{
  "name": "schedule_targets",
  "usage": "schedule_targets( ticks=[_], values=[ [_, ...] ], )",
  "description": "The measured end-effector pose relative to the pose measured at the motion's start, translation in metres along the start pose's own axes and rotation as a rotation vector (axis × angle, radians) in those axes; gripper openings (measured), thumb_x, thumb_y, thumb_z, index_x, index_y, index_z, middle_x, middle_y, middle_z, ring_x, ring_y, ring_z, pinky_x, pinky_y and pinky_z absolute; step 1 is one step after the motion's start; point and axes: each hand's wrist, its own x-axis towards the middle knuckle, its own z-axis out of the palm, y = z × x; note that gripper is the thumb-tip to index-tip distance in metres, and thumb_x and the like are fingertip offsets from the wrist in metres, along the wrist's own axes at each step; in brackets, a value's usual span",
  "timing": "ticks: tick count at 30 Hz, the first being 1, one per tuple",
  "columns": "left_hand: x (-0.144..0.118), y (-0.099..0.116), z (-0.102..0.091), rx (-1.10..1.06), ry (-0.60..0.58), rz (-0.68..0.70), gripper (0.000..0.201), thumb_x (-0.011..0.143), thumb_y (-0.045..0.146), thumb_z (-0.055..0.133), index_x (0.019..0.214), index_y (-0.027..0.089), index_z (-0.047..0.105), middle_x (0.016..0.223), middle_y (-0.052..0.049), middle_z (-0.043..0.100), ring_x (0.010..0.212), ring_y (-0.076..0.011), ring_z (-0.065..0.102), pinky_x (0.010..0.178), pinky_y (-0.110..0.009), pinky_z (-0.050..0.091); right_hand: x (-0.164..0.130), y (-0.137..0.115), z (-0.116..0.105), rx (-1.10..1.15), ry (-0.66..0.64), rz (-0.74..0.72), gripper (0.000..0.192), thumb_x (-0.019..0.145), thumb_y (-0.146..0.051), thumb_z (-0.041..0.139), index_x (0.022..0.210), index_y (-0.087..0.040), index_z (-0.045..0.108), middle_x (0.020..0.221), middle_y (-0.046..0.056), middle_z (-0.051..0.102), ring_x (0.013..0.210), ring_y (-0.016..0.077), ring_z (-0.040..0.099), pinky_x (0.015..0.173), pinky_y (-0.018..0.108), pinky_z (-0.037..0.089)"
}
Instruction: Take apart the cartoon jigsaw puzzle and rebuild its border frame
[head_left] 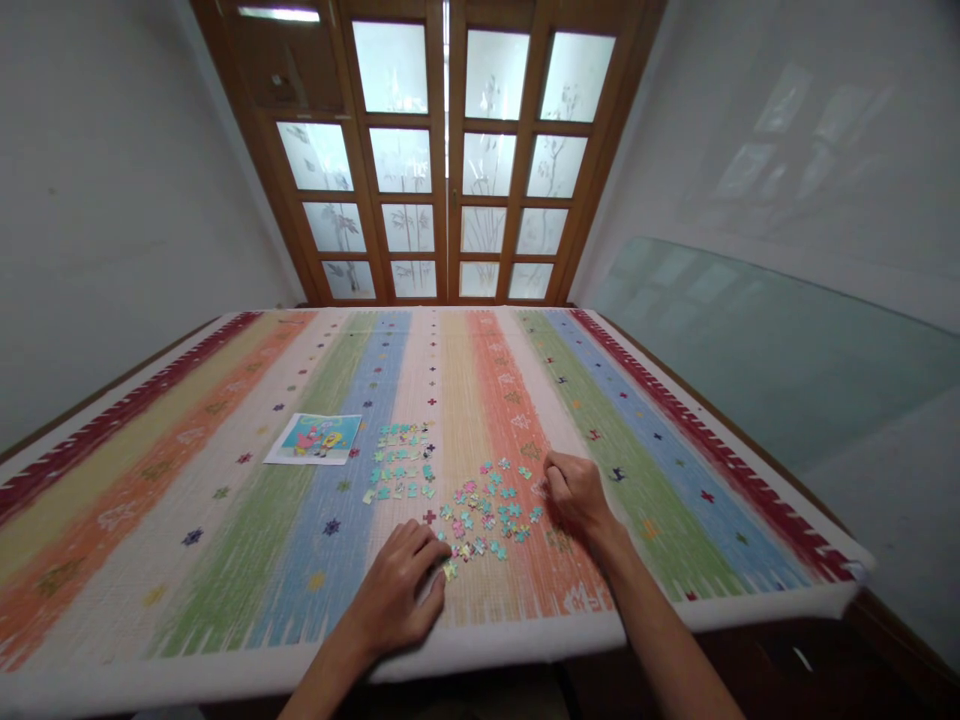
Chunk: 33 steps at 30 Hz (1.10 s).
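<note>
Loose jigsaw puzzle pieces (466,520) in turquoise, pink and yellow lie scattered in front of me. To their upper left, more puzzle pieces (400,471) are laid out in several rows, separate from each other. My left hand (409,578) rests palm down on the tablecloth at the left of the scattered pile. Its fingers bend loosely, thumb apart, with the fingertips close to the nearest pieces. On the pile's right side, my right hand (576,488) is curled like a fist on the cloth; its palm and whatever it may hold are hidden.
A printed picture (315,440) of cartoon figures lies left of the rows. Beneath everything is a striped tablecloth (255,510). Wooden doors with glass panes (484,165) stand beyond the table's far edge. A pale glass sheet (750,340) leans on the right wall.
</note>
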Motion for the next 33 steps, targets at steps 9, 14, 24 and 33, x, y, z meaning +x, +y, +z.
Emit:
schedule_targets(
  ticks=[9,14,24,33],
  values=[
    [-0.002,-0.005,0.006,0.022,0.042,0.002,0.014,0.095,0.011,0.049,0.092,0.020,0.059,0.086,-0.006,0.061,0.083,-0.0230,0.056,0.075,-0.037,0.049,0.004,0.004,-0.001,0.036,0.063,-0.030,0.018,0.071,-0.014,0.041,0.056,-0.024,0.037,0.052,-0.001,0.043,0.050,0.0143,0.038,0.054,0.028,0.027],
    [-0.002,-0.005,0.007,0.027,0.045,0.015,0.013,0.096,0.012,0.050,0.093,0.020,0.058,0.086,-0.006,0.061,0.082,-0.0226,0.055,0.074,-0.036,0.048,0.006,0.007,-0.003,0.065,0.067,-0.027,0.019,0.069,-0.015,0.041,0.054,-0.024,0.033,0.051,-0.002,0.040,0.051,0.0143,0.035,0.054,0.028,0.026],
    [-0.002,-0.004,0.007,0.057,0.031,-0.019,0.015,0.097,0.014,0.050,0.084,0.020,0.054,0.084,-0.006,0.061,0.080,-0.0217,0.055,0.072,-0.036,0.047,0.003,0.009,0.001,0.146,-0.065,-0.031,0.014,0.064,-0.020,0.036,0.051,-0.023,0.032,0.046,-0.003,0.034,0.044,0.0118,0.034,0.049,0.025,0.023],
    [0.000,-0.002,0.005,0.057,0.021,-0.031,0.014,0.095,0.014,0.050,0.084,0.021,0.057,0.084,-0.006,0.062,0.080,-0.0225,0.056,0.071,-0.037,0.047,-0.001,0.003,-0.003,0.145,-0.197,0.013,0.025,0.080,-0.022,0.040,0.064,-0.020,0.059,0.053,0.000,0.055,0.050,0.0155,0.052,0.056,0.026,0.037]
  ],
)
